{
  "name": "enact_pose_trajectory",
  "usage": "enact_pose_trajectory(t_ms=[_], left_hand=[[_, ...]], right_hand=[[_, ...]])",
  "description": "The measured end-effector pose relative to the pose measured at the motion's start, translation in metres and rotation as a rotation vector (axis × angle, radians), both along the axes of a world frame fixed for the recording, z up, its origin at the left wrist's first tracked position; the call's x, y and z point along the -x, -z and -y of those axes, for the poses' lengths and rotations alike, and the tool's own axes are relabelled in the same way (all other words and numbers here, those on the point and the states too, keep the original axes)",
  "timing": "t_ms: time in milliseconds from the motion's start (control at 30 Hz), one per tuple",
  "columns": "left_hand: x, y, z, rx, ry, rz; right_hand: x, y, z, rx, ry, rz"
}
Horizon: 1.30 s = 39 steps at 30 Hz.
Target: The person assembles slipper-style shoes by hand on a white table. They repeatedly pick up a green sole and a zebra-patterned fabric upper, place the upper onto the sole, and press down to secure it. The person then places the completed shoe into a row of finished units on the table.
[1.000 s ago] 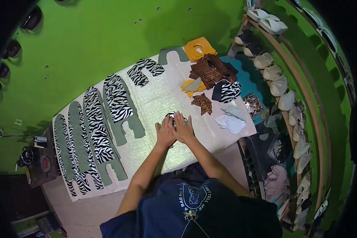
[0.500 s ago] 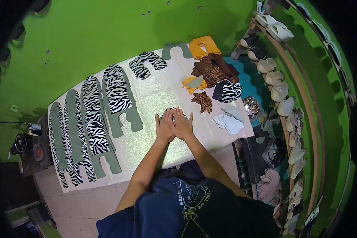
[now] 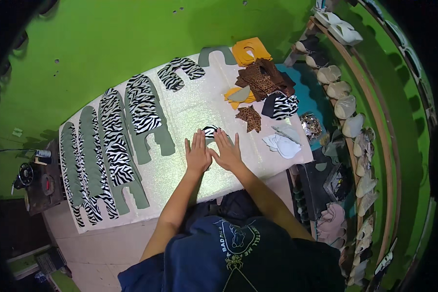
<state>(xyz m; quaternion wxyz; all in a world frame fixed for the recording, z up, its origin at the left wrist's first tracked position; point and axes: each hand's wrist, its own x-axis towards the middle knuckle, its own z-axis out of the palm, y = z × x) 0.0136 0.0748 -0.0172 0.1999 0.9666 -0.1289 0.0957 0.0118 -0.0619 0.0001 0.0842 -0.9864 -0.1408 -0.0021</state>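
My left hand and my right hand lie flat, palms down, over a small zebra-print piece. Its black-and-white curved end shows between and beyond my fingertips. A patch of grey-green shows in the gap between the hands; the rest is hidden under the palms. Both hands have their fingers stretched out and thumbs pointing inward or apart. Left of them, overlapping rows of zebra-print pieces and grey-green pieces cover the table. A zebra-print U-shaped piece lies farther back, near a grey-green arch.
On the table's right are yellow pieces, leopard-print pieces, a folded zebra-print stack and white cut pieces. A wooden rack of shoe forms stands at right. Thread and a small machine stand at left.
My hands have spread slightly apart at the fingertips and drawn back a little, so more of the zebra-print piece shows. The rows of pieces have not been disturbed.
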Motion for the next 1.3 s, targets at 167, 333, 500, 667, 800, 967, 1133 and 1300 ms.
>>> enact_pose_trajectory(t_ms=[167, 333, 500, 667, 800, 967, 1133, 1300], left_hand=[[0.0, 0.0, 0.001, 0.01, -0.022, 0.039], [0.001, -0.002, 0.004, -0.039, -0.019, 0.106], [0.001, 0.0, -0.001, -0.046, -0.025, 0.072], [0.029, -0.002, -0.005, -0.069, 0.018, 0.041], [0.045, -0.001, -0.009, -0.021, 0.045, -0.064], [0.043, 0.001, -0.01, -0.038, 0.041, -0.008], [0.043, 0.001, -0.009, -0.031, 0.032, 0.0], [0.042, 0.003, -0.008, -0.075, 0.04, -0.019]], right_hand=[[0.023, 0.008, 0.017, 0.007, -0.031, 0.064], [0.031, 0.011, 0.017, -0.011, 0.012, 0.07], [0.031, 0.014, 0.015, -0.039, 0.007, 0.096], [0.032, 0.014, 0.015, -0.086, 0.008, 0.108], [0.032, 0.013, 0.017, -0.053, 0.002, 0.108], [0.035, 0.008, 0.022, -0.03, -0.029, 0.05], [0.061, 0.003, 0.028, -0.029, -0.023, 0.034], [0.066, 0.011, 0.028, 0.026, -0.017, 0.06]])
